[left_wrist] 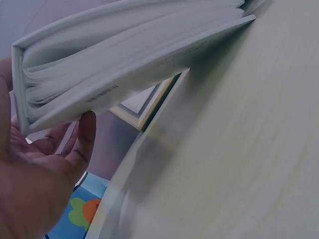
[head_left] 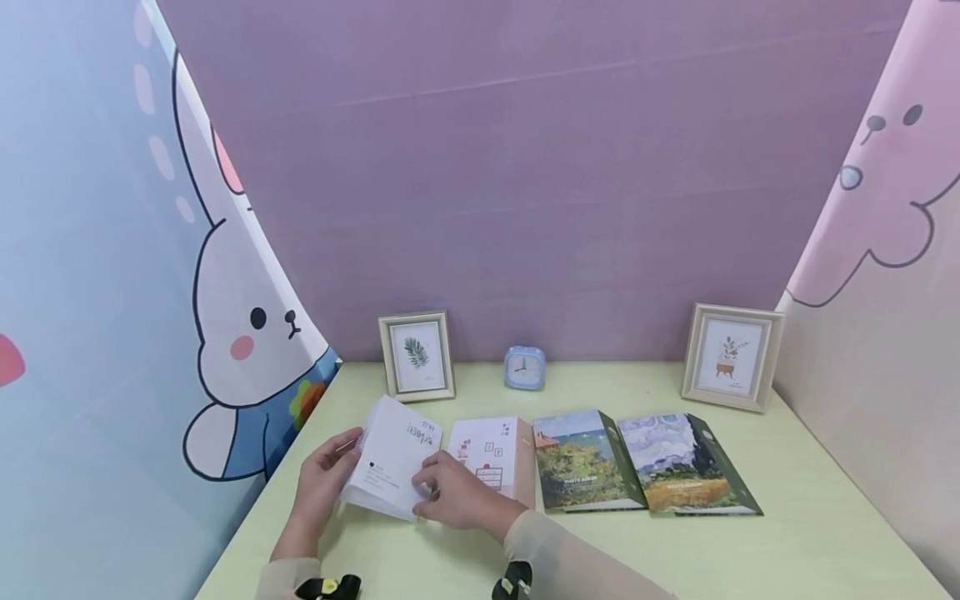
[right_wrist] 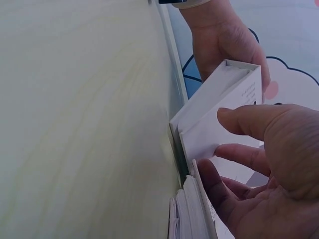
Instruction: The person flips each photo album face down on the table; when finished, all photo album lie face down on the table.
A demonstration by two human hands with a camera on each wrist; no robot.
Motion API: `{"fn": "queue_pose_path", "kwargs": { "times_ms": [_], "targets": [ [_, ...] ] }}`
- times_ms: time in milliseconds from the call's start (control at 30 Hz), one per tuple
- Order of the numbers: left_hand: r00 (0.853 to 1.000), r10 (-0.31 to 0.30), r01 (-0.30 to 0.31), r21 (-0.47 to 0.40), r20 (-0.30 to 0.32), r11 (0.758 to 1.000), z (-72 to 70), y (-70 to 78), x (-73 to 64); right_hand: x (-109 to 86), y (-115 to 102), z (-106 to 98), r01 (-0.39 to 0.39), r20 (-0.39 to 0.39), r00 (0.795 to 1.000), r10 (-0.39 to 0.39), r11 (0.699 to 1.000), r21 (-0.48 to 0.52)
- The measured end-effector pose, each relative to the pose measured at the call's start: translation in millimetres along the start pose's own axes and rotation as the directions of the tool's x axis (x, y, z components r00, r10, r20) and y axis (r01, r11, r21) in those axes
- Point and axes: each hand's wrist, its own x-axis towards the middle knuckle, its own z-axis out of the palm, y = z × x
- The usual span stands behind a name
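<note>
A white photo album (head_left: 396,457) with printed characters on its cover is held tilted over the left part of the table. My left hand (head_left: 322,473) grips it by the spine side, and the left wrist view shows fingers (left_wrist: 85,139) under one cover and the pages (left_wrist: 99,62) between the covers. At the free edge of the cover is my right hand (head_left: 461,493). In the right wrist view its thumb and fingers stand apart, with a fingertip touching the white cover (right_wrist: 204,142). A second album (head_left: 483,458) with a pink edge lies just right of it.
Two painted-cover photo albums (head_left: 585,467) (head_left: 678,467) lie farther right. Behind stand a leaf-print frame (head_left: 417,357), a small blue clock (head_left: 524,368) and a plant-print frame (head_left: 732,358). Printed cloth walls enclose the pale table (head_left: 600,558) on the left, back and right.
</note>
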Motion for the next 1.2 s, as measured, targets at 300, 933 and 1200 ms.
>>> {"fn": "queue_pose_path", "kwargs": {
  "times_ms": [300,933,1200],
  "targets": [
    [0.996,0.093,-0.093,-0.044,-0.001,0.995,2.1,3.0,-4.4,2.1,3,2,0.026,-0.016,1.000,-0.025,0.999,0.028],
    [0.974,0.222,-0.209,-0.188,0.048,0.960,3.1,3.7,-5.2,3.5,-6,3,0.045,-0.031,0.999,-0.040,0.981,0.187],
    [0.970,0.239,-0.222,-0.230,0.048,0.947,3.1,3.6,-4.7,4.4,-7,4,0.052,-0.044,0.998,-0.043,0.971,0.232]
  ]
}}
